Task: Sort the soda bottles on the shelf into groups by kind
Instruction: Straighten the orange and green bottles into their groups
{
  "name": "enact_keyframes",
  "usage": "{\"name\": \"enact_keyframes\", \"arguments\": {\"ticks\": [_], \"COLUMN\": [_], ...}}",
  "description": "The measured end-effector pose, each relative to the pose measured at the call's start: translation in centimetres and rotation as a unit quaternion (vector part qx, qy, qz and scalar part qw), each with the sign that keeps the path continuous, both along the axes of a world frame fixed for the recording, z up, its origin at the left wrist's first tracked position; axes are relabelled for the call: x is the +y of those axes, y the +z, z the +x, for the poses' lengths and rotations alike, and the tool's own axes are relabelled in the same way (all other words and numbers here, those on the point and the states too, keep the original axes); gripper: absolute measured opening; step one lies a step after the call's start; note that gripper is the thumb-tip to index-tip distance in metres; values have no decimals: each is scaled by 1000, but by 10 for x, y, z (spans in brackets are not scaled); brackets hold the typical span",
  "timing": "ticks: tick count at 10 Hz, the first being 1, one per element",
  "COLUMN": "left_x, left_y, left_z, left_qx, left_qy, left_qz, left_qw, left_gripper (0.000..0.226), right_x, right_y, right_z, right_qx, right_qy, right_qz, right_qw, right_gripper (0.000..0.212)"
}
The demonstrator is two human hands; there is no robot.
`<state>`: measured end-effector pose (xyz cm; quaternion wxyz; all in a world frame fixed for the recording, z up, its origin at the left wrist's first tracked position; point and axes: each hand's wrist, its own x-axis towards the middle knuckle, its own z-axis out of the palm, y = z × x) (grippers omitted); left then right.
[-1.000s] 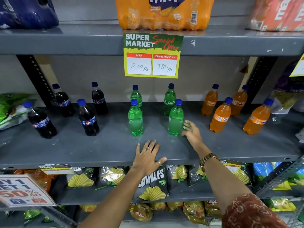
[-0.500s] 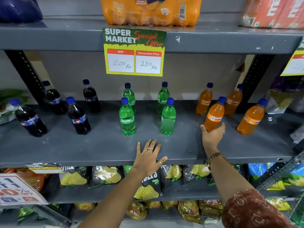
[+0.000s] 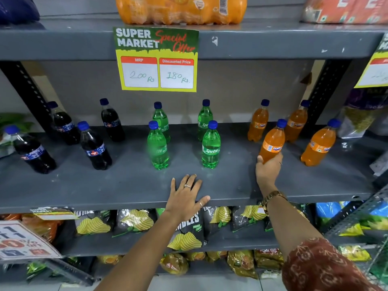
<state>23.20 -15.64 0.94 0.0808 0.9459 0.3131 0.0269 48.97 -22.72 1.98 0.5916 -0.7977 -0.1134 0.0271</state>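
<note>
On the grey shelf [image 3: 130,183] stand three groups of blue-capped bottles. Several dark cola bottles [image 3: 95,147] are at the left, several green Sprite bottles [image 3: 211,147] in the middle, several orange Fanta bottles [image 3: 320,143] at the right. My right hand [image 3: 267,171] is closed around the base of the front-left Fanta bottle [image 3: 273,141], which leans slightly. My left hand [image 3: 185,196] lies flat on the shelf's front edge with fingers spread, holding nothing, just in front of the Sprite bottles.
A yellow-green price sign [image 3: 156,59] hangs from the upper shelf [image 3: 273,42], which carries an orange multipack [image 3: 180,9]. Black uprights [image 3: 27,91] flank the bay. Snack bags [image 3: 184,229] fill the shelf below. A packet [image 3: 359,116] sits at the far right.
My right hand moved from beside the front-right Sprite bottle over to the front-left Fanta bottle and closed around its base. My left hand stayed flat on the shelf edge.
</note>
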Motion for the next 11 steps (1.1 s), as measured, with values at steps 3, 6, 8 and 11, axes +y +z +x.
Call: {"name": "enact_keyframes", "arguments": {"ticks": [3,6,8,11], "left_x": [1,-2,3,5], "left_y": [2,9,9,8], "left_z": [1,-8,-17,-16], "left_qx": [7,-1,18,14], "left_qy": [-1,45,35,30], "left_qz": [-4,-26,-28,-27], "left_qw": [1000,999,999,999], "left_gripper": [62,79,80,80], "right_x": [-9,26,48,58], "right_y": [7,-1,-1,-2], "right_z": [-26,-79,-92,-93], "right_qx": [-141,-80,-57,-75], "right_qy": [-70,223,292,285], "right_qz": [-21,-23,-45,-75], "right_qw": [987,971,954,953], "right_gripper": [57,44,56,53]}}
